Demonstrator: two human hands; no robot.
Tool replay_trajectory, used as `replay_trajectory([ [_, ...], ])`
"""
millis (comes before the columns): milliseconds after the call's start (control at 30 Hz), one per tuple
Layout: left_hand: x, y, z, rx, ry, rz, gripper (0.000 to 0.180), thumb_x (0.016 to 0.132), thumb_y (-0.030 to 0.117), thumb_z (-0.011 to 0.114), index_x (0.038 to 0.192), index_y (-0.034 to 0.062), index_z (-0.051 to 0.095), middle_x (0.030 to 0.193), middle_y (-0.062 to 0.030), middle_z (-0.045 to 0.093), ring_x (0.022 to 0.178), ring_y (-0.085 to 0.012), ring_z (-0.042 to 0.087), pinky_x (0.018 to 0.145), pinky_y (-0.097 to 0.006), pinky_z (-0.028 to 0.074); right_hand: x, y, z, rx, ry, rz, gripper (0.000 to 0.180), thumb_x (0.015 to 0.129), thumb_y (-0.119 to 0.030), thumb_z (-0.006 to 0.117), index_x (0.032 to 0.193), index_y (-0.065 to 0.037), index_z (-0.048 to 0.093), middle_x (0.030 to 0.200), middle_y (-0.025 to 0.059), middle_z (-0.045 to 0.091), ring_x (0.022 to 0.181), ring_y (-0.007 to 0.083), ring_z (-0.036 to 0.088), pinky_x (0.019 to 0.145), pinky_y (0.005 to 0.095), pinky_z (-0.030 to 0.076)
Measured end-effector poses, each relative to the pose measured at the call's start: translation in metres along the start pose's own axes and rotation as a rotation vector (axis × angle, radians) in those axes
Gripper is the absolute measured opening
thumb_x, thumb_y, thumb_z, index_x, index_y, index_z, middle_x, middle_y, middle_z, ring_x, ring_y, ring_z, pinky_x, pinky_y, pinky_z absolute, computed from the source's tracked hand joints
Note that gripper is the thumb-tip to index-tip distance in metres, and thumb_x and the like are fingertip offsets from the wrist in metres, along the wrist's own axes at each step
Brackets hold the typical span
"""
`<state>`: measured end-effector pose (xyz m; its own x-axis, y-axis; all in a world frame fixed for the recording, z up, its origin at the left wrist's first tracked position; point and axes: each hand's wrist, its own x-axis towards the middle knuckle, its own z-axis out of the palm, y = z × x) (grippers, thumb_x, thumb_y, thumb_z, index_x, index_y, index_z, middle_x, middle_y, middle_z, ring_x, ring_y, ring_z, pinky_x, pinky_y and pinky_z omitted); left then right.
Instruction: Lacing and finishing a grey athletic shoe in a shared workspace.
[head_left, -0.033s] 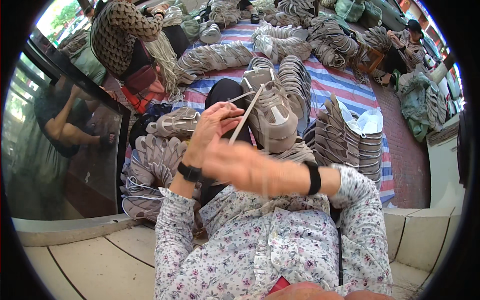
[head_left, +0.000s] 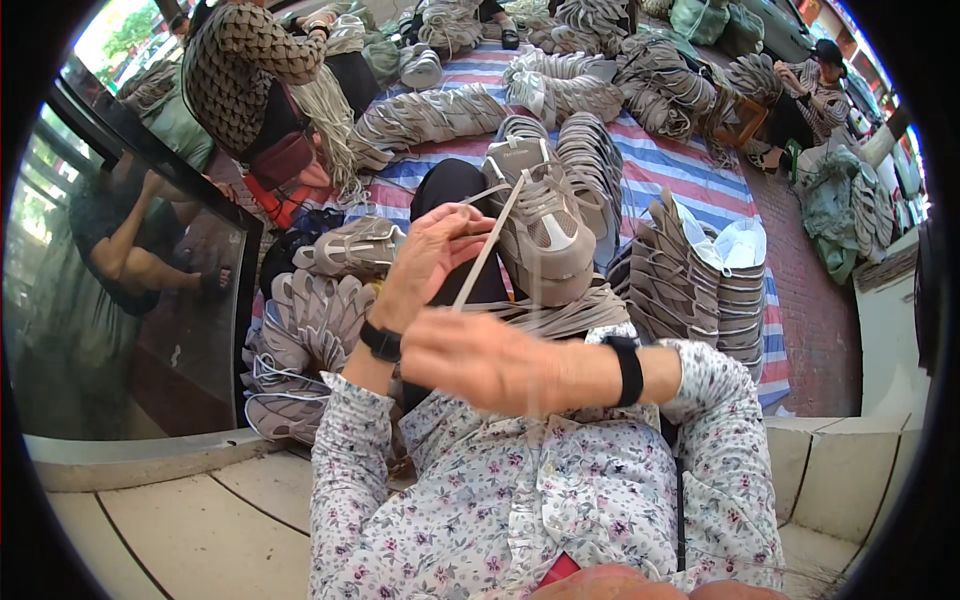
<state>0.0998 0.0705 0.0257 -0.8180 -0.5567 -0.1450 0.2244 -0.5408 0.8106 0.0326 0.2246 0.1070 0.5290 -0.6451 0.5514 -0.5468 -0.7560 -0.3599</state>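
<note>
1. Nearest us is our right hand (head_left: pixel 472 362), slightly blurred, its fingers folded in and apparently closed around 1 pale lace (head_left: pixel 488 248), which runs taut up and away from it.
2. Just beyond it, our left hand (head_left: pixel 432 262) is half curled, fingertips gathered beside the lace; we cannot make out whether they pinch anything.
3. Right of the left hand and beyond the right hand sits the grey-beige shoe (head_left: pixel 553 222), toe toward us, the lace leading up to its eyelets. A bundle of laces (head_left: pixel 570 316) lies below its toe.
4. We judge the step in hand to be lacing, with 1 length being drawn through. The next move seems to call for a steady pull that takes up slack without dragging the shoe askew.
5. Farther out, we have shoe stacks to both sides of our 2 hands: a pile (head_left: pixel 315 312) to the left, a stack (head_left: pixel 668 275) to the right.
6. Farthest, past the striped sheet (head_left: pixel 690 185), 1 co-worker (head_left: pixel 815 95) sits to the far right.
</note>
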Motion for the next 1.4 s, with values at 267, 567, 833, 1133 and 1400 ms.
replay_trajectory([
  [267, -0.002, -0.015, 0.009, -0.019, -0.108, 0.004, 0.019, 0.098, 0.018, 0.055, 0.098, 0.0013, 0.063, 0.094, -0.0046, 0.067, 0.086, -0.0098, 0.065, 0.081, -0.022, 0.053, -0.027, 0.044, -0.031, 0.049, 0.388, 0.293, 0.023, 0.076, 0.006, 0.057, 0.098, 0.000, 0.057, 0.088, 0.0145, 0.058, 0.085, 0.0335, 0.062, 0.072, 0.0407, 0.051],
  [567, -0.024, -0.007, 0.023, 0.005, -0.138, -0.049, 0.020, 0.098, 0.016, 0.053, 0.102, -0.0027, 0.061, 0.098, -0.0097, 0.067, 0.084, -0.0115, 0.066, 0.075, -0.020, 0.054, -0.082, 0.144, -0.019, -0.528, 0.020, 0.566, 0.016, 0.083, -0.008, 0.058, 0.098, -0.005, 0.063, 0.085, 0.0119, 0.059, 0.080, 0.0331, 0.063, 0.066, 0.0428, 0.049],
  [833, 0.001, 0.014, 0.001, 0.469, 0.280, 0.148, 0.024, 0.095, 0.025, 0.061, 0.094, 0.0033, 0.070, 0.081, -0.0036, 0.068, 0.067, -0.0093, 0.067, 0.060, -0.017, 0.050, -0.051, 0.061, -0.010, -0.140, 0.129, 0.214, 0.011, 0.080, -0.008, 0.063, 0.090, -0.004, 0.058, 0.080, 0.0110, 0.058, 0.072, 0.0285, 0.064, 0.060, 0.0392, 0.050],
  [1133, 0.062, -0.015, 0.010, 0.510, 0.136, 0.213, 0.020, 0.093, 0.016, 0.064, 0.091, -0.0030, 0.070, 0.078, -0.0056, 0.069, 0.065, -0.0099, 0.066, 0.059, -0.019, 0.053, -0.019, -0.017, -0.002, 0.262, 0.160, 0.004, 0.016, 0.079, -0.008, 0.064, 0.087, 0.000, 0.053, 0.075, 0.0115, 0.053, 0.063, 0.0279, 0.058, 0.053, 0.0389, 0.047],
  [1400, 0.071, -0.019, 0.020, 0.560, 0.187, 0.223, 0.017, 0.092, 0.009, 0.061, 0.088, -0.0069, 0.068, 0.074, -0.0099, 0.069, 0.064, -0.0132, 0.068, 0.059, -0.021, 0.055, -0.009, -0.031, -0.006, 0.457, 0.158, -0.048, 0.014, 0.080, -0.003, 0.064, 0.086, 0.001, 0.052, 0.071, 0.0097, 0.047, 0.059, 0.0262, 0.053, 0.050, 0.0374, 0.042],
])
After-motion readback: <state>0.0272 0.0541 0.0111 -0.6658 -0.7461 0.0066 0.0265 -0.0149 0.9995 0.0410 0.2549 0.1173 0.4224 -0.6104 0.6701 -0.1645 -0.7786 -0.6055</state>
